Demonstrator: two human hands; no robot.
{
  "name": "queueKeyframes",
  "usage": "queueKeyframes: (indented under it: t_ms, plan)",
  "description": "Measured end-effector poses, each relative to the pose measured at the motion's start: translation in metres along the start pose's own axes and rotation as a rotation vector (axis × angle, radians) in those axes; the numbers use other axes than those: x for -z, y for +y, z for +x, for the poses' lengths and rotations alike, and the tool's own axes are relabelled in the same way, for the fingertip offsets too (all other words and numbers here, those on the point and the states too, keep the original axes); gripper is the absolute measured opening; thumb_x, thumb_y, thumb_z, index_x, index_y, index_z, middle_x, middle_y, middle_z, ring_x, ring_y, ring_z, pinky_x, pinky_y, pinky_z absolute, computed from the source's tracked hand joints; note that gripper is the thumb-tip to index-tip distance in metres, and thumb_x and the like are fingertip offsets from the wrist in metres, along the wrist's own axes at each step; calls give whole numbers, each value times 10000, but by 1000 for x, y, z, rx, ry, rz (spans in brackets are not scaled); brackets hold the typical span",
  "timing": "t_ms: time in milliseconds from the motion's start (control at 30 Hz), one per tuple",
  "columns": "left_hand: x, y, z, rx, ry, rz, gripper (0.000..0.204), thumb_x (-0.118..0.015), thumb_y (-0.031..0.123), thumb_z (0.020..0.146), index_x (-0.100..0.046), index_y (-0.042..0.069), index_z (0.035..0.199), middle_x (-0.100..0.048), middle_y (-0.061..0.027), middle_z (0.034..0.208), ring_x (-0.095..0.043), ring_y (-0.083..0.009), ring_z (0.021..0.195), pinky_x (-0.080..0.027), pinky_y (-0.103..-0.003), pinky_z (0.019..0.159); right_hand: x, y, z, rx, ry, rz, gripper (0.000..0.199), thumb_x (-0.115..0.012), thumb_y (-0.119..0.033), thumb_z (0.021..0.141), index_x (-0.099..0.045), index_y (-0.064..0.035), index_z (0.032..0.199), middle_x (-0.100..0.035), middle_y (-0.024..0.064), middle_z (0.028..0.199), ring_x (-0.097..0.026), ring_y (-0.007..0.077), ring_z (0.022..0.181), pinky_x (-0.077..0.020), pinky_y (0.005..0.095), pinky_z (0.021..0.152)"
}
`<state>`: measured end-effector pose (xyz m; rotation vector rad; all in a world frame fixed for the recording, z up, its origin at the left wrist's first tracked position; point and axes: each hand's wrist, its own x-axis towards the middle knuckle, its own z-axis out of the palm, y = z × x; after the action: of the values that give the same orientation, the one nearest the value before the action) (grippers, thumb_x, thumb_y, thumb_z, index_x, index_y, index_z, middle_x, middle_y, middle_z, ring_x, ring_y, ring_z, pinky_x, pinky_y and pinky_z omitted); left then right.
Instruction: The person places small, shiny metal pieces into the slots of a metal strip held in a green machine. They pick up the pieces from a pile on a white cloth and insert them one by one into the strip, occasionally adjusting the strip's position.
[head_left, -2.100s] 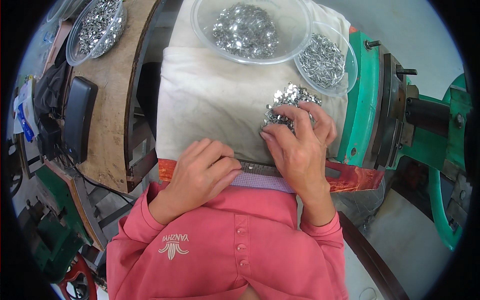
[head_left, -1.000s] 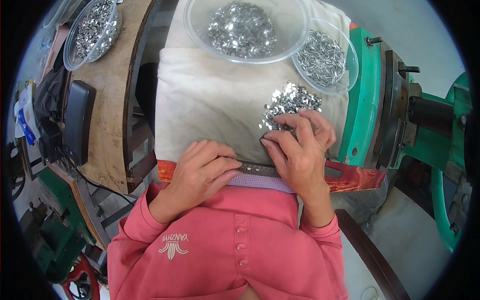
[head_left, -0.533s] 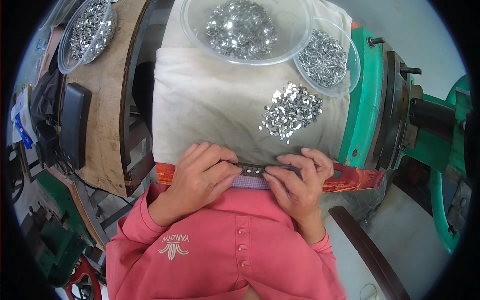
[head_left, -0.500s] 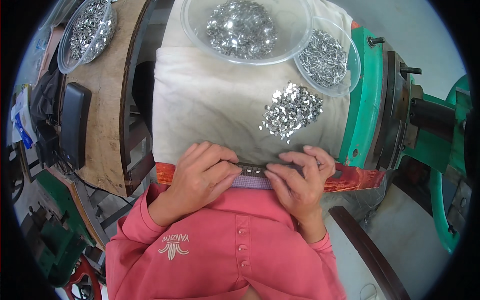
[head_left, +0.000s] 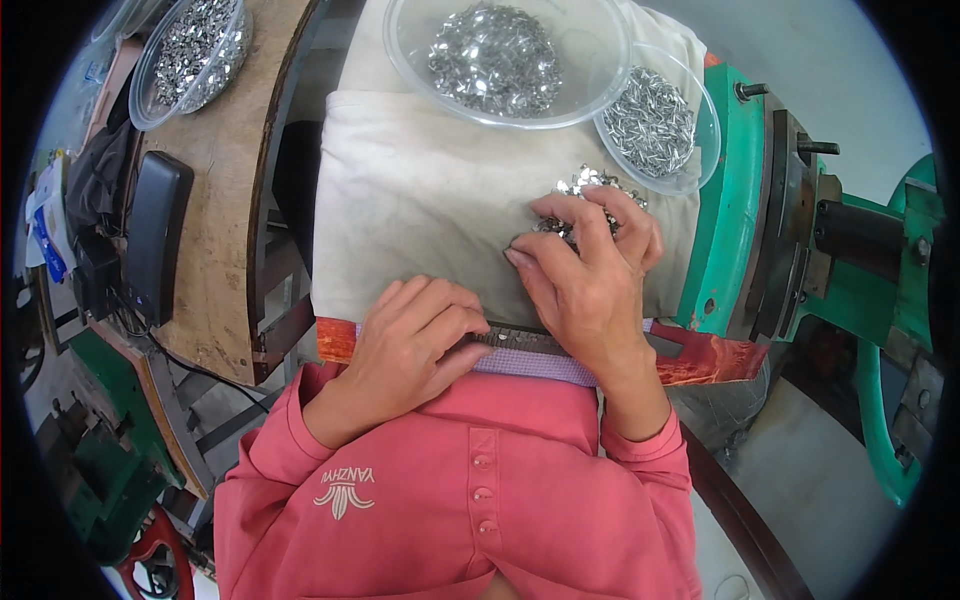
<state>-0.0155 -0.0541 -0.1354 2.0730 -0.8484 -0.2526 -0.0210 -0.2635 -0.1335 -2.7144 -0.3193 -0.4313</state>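
A dark, narrow slotted strip (head_left: 530,342) lies along the near edge of the cloth, with small shiny pieces set in its left part. My left hand (head_left: 420,335) is closed at the strip's left end, its fingertips and thumb gripping there and hiding that end. My right hand (head_left: 590,270) is over the near side of a heap of small shiny metal pieces (head_left: 582,183), covering much of it. Its thumb and index fingertips are pinched together just left of the heap. A small dark speck shows at the tips, too small to name.
A big clear tub (head_left: 400,70) and a smaller clear bowl (head_left: 708,160) of metal bits stand at the cloth's far side. Green machinery (head_left: 725,200) borders the right. On the wooden table (head_left: 215,250) at left are another bowl (head_left: 150,118) and a black box (head_left: 158,230).
My right hand has left the strip and moved forward to the heap of metal pieces, its thumb and index finger now pinched. My left hand has stayed near the strip's left end.
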Motion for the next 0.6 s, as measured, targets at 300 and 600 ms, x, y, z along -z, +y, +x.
queueKeyframes:
  t_ms: [300,600]
  plan:
    - [-6,4,7,-67,-12,45,252,-834,138,707,-661,94,885,-630,-25,966,-577,-233,845,-422,-361,731,25,-9,-40,-145,70,125,148,-820,-135,697,-720,-170,800,-678,-31,1060,-480,274,1172,-312,389,995]
    - [-8,2,7,-110,-42,19,230,-776,131,769,-654,74,956,-604,-53,995,-576,-241,873,-426,-360,742,25,-22,-62,-172,64,167,197,-844,-131,672,-724,-168,823,-681,-27,1052,-488,275,1141,-350,372,966]
